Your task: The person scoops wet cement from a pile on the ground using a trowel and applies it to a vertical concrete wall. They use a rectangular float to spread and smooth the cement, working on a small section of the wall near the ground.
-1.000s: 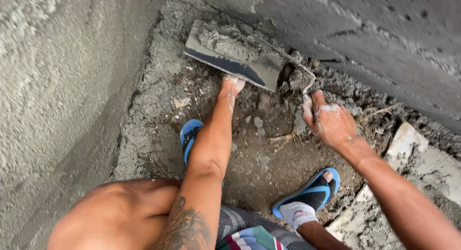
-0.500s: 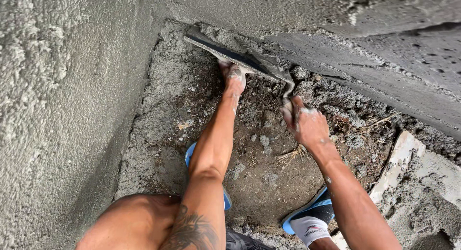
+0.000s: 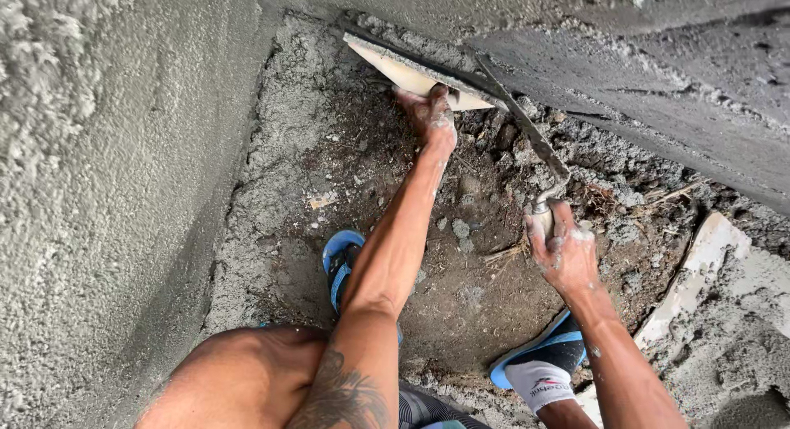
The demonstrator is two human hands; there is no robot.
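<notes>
My left hand point(image 3: 431, 114) reaches forward and grips the underside of a flat mortar board point(image 3: 411, 71), its pale underside tilted up against the foot of the grey wall. My right hand point(image 3: 561, 249) is shut on the wooden handle of a trowel point(image 3: 520, 126); the thin blade runs up from the hand to the board's right end, along the wall's base. Both hands are smeared with wet cement.
A rough plastered wall point(image 3: 107, 174) fills the left; a smoother wet wall point(image 3: 658, 75) crosses the top right, meeting it in a corner. Below lies dirt ground point(image 3: 461, 289) with mortar crumbs. My feet in blue sandals point(image 3: 339, 260) stand there. A pale plank point(image 3: 691, 272) lies right.
The board has swung up against the wall base, showing its pale underside. The trowel now stretches from my right hand to the board. The view has moved closer to the corner.
</notes>
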